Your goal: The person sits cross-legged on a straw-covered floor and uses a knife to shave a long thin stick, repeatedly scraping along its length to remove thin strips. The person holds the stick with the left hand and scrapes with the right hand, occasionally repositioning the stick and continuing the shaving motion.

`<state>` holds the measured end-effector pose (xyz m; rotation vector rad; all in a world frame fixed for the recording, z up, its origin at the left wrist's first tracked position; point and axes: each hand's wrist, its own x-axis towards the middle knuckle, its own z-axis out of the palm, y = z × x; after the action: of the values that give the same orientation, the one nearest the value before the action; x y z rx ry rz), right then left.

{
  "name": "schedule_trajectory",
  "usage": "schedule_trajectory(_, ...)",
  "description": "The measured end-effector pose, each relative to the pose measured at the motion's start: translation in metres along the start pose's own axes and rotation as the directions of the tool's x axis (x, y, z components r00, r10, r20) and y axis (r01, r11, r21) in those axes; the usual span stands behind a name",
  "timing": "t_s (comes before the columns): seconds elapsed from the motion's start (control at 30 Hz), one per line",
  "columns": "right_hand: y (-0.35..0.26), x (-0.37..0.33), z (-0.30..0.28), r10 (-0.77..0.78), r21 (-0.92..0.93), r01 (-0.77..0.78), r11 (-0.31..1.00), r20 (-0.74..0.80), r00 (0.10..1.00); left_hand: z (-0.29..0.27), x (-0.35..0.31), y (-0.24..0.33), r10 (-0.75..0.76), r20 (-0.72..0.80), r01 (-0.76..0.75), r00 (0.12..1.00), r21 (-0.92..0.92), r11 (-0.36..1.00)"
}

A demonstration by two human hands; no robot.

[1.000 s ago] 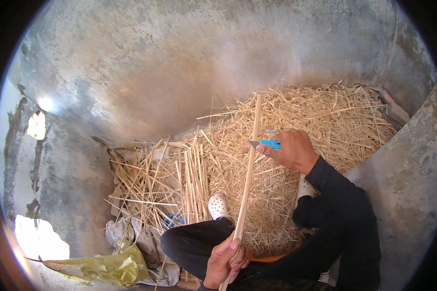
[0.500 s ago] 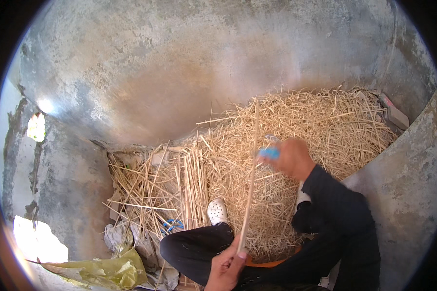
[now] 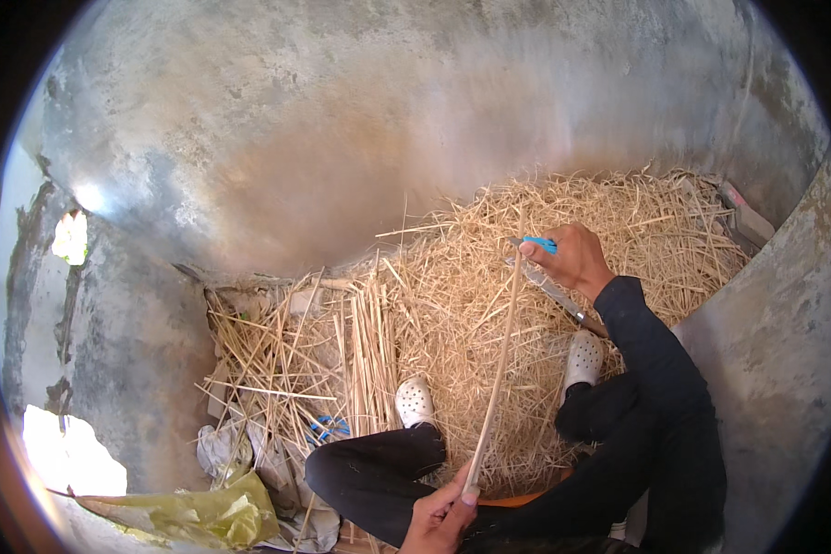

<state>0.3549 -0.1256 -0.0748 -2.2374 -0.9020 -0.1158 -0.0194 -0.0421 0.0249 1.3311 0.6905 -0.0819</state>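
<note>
A long, pale bamboo strip point(image 3: 498, 388) slants up from my lap. My left hand point(image 3: 441, 517) is closed round its lower end, thumb on top. Near the strip's far end, my right hand point(image 3: 572, 260) grips a small knife with a blue handle point(image 3: 541, 246). Its short grey blade touches or nearly touches the strip; I cannot tell which. Below the right hand a larger knife point(image 3: 563, 302) lies on the shavings, its long blade pointing up-left and its brown handle toward my right shoe.
Curly shavings point(image 3: 656, 222) are heaped between my white clogs point(image 3: 414, 403) and the concrete wall point(image 3: 342, 111). Bundled strips point(image 3: 369, 360) lie left, beside loose, crossed sticks point(image 3: 268, 360). A yellowish plastic sheet point(image 3: 194, 517) is at lower left, and a brick-like block point(image 3: 748, 217) at far right.
My right hand has moved up and right with the blue-handled knife, uncovering the larger knife and right clog. The strip has tilted rightward, and my left hand has shifted slightly right and down.
</note>
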Motion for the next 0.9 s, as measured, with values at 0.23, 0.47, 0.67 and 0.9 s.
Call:
schedule_trajectory(0.23,0.055,0.016,-0.004,0.435,-0.018,-0.441,0.897,-0.135,0.890,-0.007,-0.016,-0.023,0.033,0.083,-0.027,0.996,-0.067,0.997)
schedule_trajectory(0.47,-0.044,-0.034,0.006,-0.014,0.665,-0.042,0.745,0.079,0.997,-0.023,0.019,-0.010,0.075,0.050,-0.065,0.996,-0.173,0.983)
schedule_trajectory(0.67,-0.090,-0.052,0.011,0.099,0.829,-0.175,0.531,0.144,0.985,-0.014,0.028,-0.005,0.067,0.126,-0.048,0.990,-0.152,0.987)
schedule_trajectory(0.9,-0.085,-0.062,0.013,-0.084,0.539,-0.006,0.842,0.143,0.986,-0.021,0.067,-0.007,0.033,0.260,0.044,0.965,-0.283,0.958)
